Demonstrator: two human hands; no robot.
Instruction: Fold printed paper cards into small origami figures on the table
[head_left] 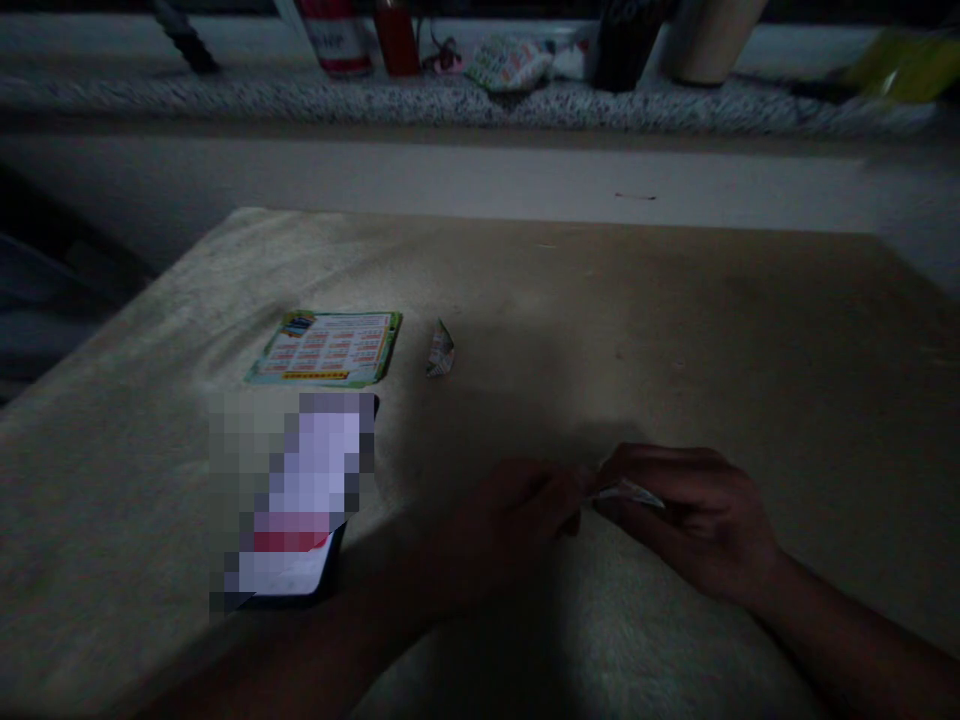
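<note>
Between my hands is a small folded piece of printed paper (628,493), pale with dark markings. My right hand (697,515) pinches it between thumb and fingers, on the right side of the table. My left hand (536,505) meets it at its left end, fingers pressed together; the dim light hides exactly how they grip. Further back on the table stands another small folded paper piece (441,350), pointed at the top, touched by neither hand.
A lit phone (296,575), partly pixelated, lies on the table (750,330) by my left forearm. Behind it is a printed card (330,348) with a green border. Bottles, a crumpled packet (510,65) and a dark cup (628,45) line the granite sill (450,103).
</note>
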